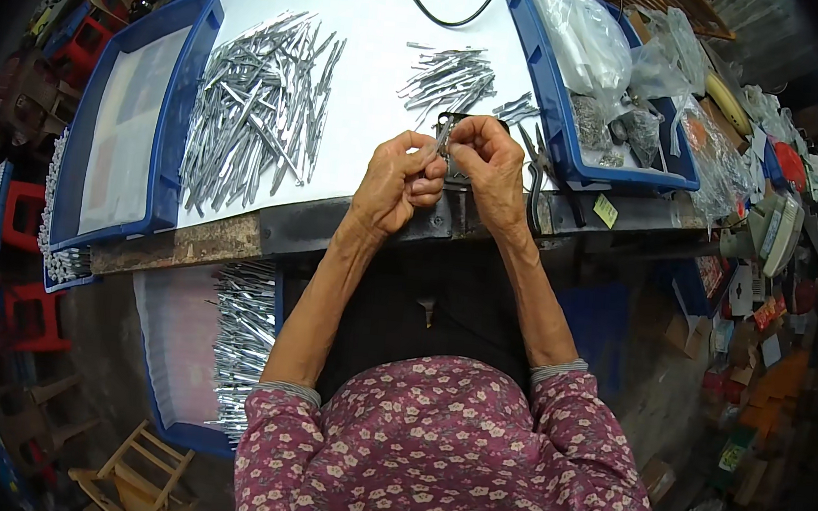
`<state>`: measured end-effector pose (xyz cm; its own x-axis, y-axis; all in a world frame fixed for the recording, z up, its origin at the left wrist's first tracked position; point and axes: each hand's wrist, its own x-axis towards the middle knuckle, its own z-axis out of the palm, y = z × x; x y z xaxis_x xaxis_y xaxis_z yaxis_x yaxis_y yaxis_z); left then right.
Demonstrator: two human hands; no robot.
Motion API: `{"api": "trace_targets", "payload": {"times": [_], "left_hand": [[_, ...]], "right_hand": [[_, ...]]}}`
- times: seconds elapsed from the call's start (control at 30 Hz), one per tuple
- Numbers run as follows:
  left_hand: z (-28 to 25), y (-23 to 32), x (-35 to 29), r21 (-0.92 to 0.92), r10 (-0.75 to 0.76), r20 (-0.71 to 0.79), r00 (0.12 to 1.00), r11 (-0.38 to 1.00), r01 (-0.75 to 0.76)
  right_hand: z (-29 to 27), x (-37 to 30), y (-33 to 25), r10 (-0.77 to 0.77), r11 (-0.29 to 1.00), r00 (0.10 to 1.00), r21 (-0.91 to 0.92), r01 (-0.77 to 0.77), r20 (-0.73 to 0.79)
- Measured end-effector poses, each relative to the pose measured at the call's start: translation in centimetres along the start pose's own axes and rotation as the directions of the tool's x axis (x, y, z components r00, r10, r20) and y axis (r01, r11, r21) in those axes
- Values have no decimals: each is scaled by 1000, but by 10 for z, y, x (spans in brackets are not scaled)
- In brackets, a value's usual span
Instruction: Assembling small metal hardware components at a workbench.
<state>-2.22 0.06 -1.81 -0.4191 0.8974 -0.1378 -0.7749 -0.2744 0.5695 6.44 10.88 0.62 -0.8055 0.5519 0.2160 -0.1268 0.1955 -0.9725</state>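
Over the table's near edge, my two hands meet fingertip to fingertip. My left hand (398, 184) is closed, with a slim silvery metal piece (442, 133) pinched upright between thumb and forefinger. Beside it my right hand (492, 170) pinches at the same spot; whatever its fingertips hold is too small to make out. Partly hidden beneath the hands is a small dark fixture (454, 174) at the edge. A small pile of slim metal pieces (453, 77) lies just beyond. Pliers with dark handles (535, 191) rest right of my right hand.
A large heap of slim metal pieces (264, 109) covers the table's left part, beside a blue tray (173, 124). Another blue tray (589, 172) at right holds plastic bags of parts. Below the table, a blue-edged tray (163, 350) holds more pieces. A black cable (441, 20) lies behind.
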Motion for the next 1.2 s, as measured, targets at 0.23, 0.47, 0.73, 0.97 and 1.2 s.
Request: {"api": "trace_targets", "payload": {"times": [0.23,0.47,0.73,0.97,1.2], "left_hand": [[6,3,5,11,-18,42,999,1000,17],[3,-5,1,114,-41,9,999,993,39],[15,-7,-3,493,217,-36,975,853,-172],[10,-12,0,675,421,-27,907,676,-294],[8,-2,-4,621,365,-56,929,741,-254]], "right_hand": [[-8,5,-3,-6,1000,1000,-9,6,14],[-6,0,24,-109,994,994,-2,109,-9],[-3,2,-1,-101,984,995,-148,101,8],[11,8,13,-111,991,992,-86,105,-68],[17,11,11,-99,995,993,19,100,-58]]}}
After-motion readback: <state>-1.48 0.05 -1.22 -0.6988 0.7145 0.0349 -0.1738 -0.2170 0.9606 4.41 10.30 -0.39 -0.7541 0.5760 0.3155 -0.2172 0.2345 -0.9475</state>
